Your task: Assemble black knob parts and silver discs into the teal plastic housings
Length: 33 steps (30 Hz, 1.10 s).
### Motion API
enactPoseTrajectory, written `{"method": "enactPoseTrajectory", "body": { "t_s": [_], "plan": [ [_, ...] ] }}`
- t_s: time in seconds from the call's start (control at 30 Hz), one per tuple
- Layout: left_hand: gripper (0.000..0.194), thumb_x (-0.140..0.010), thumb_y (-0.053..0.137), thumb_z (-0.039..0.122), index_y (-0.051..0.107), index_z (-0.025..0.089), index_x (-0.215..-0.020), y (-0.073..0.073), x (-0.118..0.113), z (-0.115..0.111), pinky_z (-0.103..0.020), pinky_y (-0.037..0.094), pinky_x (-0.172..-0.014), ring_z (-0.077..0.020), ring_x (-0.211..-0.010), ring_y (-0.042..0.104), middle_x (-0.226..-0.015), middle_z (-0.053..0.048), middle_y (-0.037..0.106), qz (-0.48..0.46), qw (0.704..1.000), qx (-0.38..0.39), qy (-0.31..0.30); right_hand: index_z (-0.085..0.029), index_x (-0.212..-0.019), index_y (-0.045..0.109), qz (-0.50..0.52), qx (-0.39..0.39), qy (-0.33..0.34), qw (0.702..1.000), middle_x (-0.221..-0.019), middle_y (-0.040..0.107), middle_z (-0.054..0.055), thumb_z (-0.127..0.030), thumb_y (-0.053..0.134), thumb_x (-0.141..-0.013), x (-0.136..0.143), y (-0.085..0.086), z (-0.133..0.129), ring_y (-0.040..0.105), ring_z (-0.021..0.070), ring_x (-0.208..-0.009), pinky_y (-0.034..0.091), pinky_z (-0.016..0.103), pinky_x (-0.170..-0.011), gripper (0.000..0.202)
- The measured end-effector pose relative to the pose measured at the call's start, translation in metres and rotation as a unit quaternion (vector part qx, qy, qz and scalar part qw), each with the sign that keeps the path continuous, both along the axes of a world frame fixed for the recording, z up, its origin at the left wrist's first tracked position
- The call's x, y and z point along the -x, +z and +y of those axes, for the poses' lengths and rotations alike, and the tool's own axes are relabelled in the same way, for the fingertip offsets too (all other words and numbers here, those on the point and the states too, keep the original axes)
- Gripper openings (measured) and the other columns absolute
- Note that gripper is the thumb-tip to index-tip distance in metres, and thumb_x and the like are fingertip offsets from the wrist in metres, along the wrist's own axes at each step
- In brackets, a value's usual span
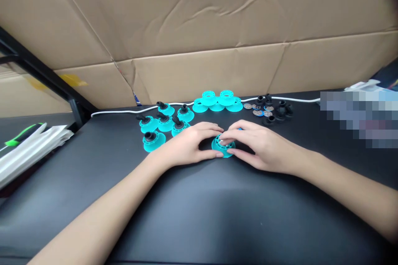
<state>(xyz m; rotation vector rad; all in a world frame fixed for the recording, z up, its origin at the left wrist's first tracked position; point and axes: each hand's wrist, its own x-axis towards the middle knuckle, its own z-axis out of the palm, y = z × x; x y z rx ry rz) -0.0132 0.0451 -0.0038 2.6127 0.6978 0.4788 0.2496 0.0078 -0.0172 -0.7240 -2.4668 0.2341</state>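
A turquoise flared plastic base (217, 145) with a slotted ring top stands wide end down on the black tabletop between my hands. My left hand (191, 143) steadies it from the left, thumb at the near rim and fingers round the far side. From the right, my right hand (264, 147) has its thumb against the side and its bent fingers in the ring opening. Something small and shiny shows by those fingertips, too hidden to name. To the left stand several turquoise bases (154, 141) with black fittings seated in their tops.
Several turquoise bases without fittings (217, 106) are stacked at the back. Right of them lie round metal discs (258, 112) and loose black rubber-like fittings (281, 109). A white cable (124, 112) runs along the cardboard wall (199, 70). White packets (34, 149) lie far left.
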Motion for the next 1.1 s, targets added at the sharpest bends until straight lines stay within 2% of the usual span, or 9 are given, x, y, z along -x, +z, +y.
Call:
{"method": "enactPoseTrajectory", "body": {
  "t_s": [0.3,0.53,0.67,0.77,1.1],
  "plan": [
    [0.046,-0.095,0.077,0.048,0.073,0.021,-0.132,-0.001,-0.0001,-0.0002,-0.047,0.053,-0.118,-0.0324,-0.137,0.064,-0.145,-0.013,0.069,-0.005,1.0,0.0,0.008,-0.019,-0.128,0.065,0.006,0.007,0.012,1.0,-0.116,0.069,0.014,-0.022,0.061,-0.105,-0.0023,-0.0023,0.003,0.066,0.0266,-0.107,0.062,0.044,-0.092,0.024],
    [0.047,-0.095,0.078,0.047,0.073,0.02,-0.133,-0.0017,-0.0007,0.0,-0.047,0.053,-0.118,-0.0322,-0.137,0.064,-0.145,-0.013,0.069,-0.007,1.0,0.001,0.009,-0.017,-0.123,0.068,-0.013,-0.013,-0.011,1.0,-0.112,0.07,0.015,-0.022,0.061,-0.103,-0.0004,0.0014,0.0004,0.066,0.0286,-0.104,0.062,0.045,-0.087,0.021],
    [0.046,-0.096,0.076,0.048,0.073,0.019,-0.131,-0.0015,-0.0008,-0.0001,-0.046,0.054,-0.117,-0.0322,-0.136,0.065,-0.144,-0.014,0.07,-0.008,1.0,-0.008,0.005,-0.019,-0.13,0.065,0.007,0.015,0.001,1.0,-0.118,0.07,0.014,-0.022,0.063,-0.103,-0.0019,0.0003,0.0009,0.066,0.0278,-0.109,0.062,0.045,-0.093,0.028],
    [0.043,-0.096,0.076,0.047,0.073,0.02,-0.13,-0.0003,-0.0007,-0.0004,-0.046,0.054,-0.117,-0.031,-0.137,0.065,-0.144,-0.014,0.069,-0.005,1.0,-0.008,0.002,-0.019,-0.133,0.065,0.012,0.029,0.007,0.999,-0.119,0.067,0.014,-0.022,0.063,-0.103,-0.0028,-0.001,0.0017,0.066,0.0256,-0.106,0.062,0.042,-0.092,0.031],
    [0.046,-0.095,0.077,0.047,0.073,0.02,-0.133,-0.0023,0.0006,-0.0003,-0.046,0.053,-0.118,-0.0312,-0.138,0.064,-0.145,-0.014,0.069,-0.006,1.0,-0.005,0.006,-0.02,-0.125,0.066,0.019,0.003,0.003,1.0,-0.113,0.071,0.012,-0.023,0.064,-0.102,-0.0007,-0.0004,0.0016,0.065,0.0275,-0.107,0.062,0.043,-0.089,0.023]
  ]
}}
